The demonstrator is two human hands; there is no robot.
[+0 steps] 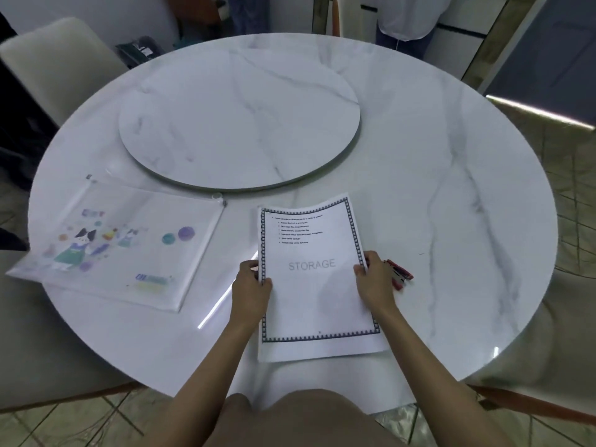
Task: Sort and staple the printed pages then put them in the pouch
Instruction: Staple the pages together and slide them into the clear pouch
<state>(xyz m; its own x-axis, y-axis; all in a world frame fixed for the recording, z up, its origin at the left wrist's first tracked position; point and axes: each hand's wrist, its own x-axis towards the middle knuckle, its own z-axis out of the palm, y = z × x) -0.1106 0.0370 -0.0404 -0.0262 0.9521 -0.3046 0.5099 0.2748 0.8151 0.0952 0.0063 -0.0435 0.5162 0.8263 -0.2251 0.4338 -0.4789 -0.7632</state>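
A stack of printed pages (314, 285) lies in front of me near the table's front edge; the top sheet has a dark patterned border and the word STORAGE. My left hand (252, 287) grips the stack's left edge and my right hand (374, 282) grips its right edge. A red stapler (400, 275) lies on the table just right of my right hand, partly hidden by it. A clear zip pouch (119, 243) with cartoon prints lies flat at the left, apart from the pages.
The round white marble table (451, 195) carries a raised turntable disc (238, 117) at its middle. Pale chairs stand at the far left (54, 62), near left and right. A person stands beyond the far edge (409, 24).
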